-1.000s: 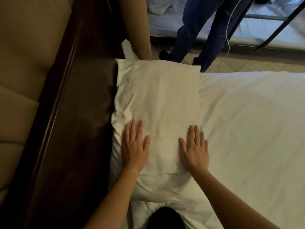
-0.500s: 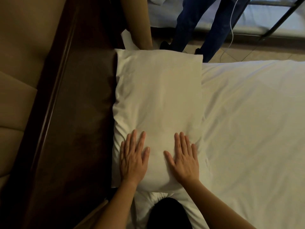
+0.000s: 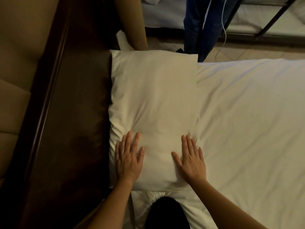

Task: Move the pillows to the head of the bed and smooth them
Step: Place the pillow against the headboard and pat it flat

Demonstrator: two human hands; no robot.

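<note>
Abutting dark headboard (image 3: 74,129), white bed (image 3: 247,129); tiled floor (image 3: 247,52) beyond

We count one full white pillow (image 3: 153,100) at the centre of the frame, one white-sheeted bed (image 3: 247,126) filling the right half, and one dark wooden headboard (image 3: 74,121) running down the left. On the lower part of the pillow we count two bare hands, one left hand (image 3: 127,160) and one right hand (image 3: 190,160). Along the upper edge we list two legs (image 3: 199,25) in blue trousers, one thin white cable (image 3: 224,30) and one further bed (image 3: 165,15) in white linen.
</note>
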